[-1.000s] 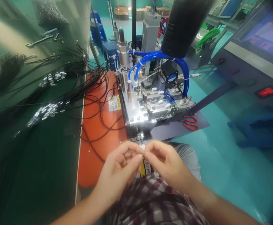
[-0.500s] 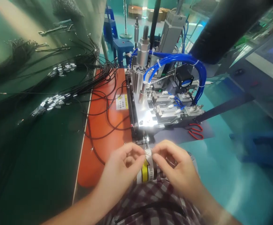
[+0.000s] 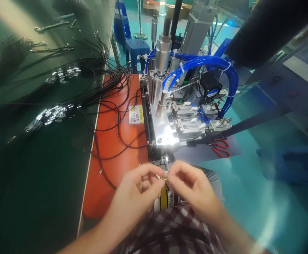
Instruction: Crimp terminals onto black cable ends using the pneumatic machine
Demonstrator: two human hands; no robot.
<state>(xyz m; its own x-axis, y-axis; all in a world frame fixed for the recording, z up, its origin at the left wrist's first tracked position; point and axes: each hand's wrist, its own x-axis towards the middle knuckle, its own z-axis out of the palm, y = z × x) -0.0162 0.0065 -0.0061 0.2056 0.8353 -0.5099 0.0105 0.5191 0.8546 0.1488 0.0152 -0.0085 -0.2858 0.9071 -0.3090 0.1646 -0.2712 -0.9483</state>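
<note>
My left hand (image 3: pixel 136 192) is pinched, thumb against forefinger, in front of the machine (image 3: pixel 167 135). My right hand (image 3: pixel 195 188) makes a matching pinch, with its fingertips almost touching the left ones. Between the fingertips shows a thin yellowish strand, like a fine wire (image 3: pixel 165 178); most of it is hidden by the fingers. Below the hands is a white and yellow label (image 3: pixel 164 198) with black print, partly covered. Small metal fixture parts (image 3: pixel 164 160) of the machine lie just beyond the fingertips.
Several black cables (image 3: pixel 119 125) cross the orange mat (image 3: pixel 132 155) on the left. Bundles with silvery ends (image 3: pixel 54 114) rest on the dark green table (image 3: pixel 50 176). Red-handled pliers (image 3: pixel 221 148) lie right of the machine. Blue hoses (image 3: pixel 209 60) arch above it.
My right hand has moved slightly left, bringing its fingertips closer to the left hand's. Both hands stay pinched. The view has shifted a little.
</note>
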